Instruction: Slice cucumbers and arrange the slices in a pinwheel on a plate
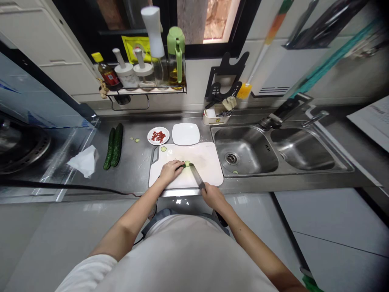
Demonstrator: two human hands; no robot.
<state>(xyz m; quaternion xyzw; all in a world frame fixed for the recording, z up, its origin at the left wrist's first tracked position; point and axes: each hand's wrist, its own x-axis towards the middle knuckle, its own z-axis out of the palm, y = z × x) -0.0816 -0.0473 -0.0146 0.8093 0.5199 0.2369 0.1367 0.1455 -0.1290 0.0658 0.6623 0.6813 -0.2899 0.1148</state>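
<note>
My left hand (pixel 171 171) is closed over a cucumber (pixel 184 165) on the white cutting board (pixel 206 157); most of the cucumber is hidden under my fingers. In my right hand (pixel 213 195) is the handle of a kitchen knife (pixel 197 175). Its blade points away from me, with the tip beside the cucumber's cut end. A pale green cucumber slice (pixel 187 163) shows at that end. Another slice (pixel 163 149) lies near the board's upper left corner.
Behind the board stand a plate of chopped red pieces (pixel 158 136) and a white square plate (pixel 185 134). Two whole cucumbers (pixel 113 147) and a crumpled white tissue (pixel 84 161) lie left. A double sink (pixel 246 150) adjoins on the right. Bottles (pixel 176 56) stand on a rack above.
</note>
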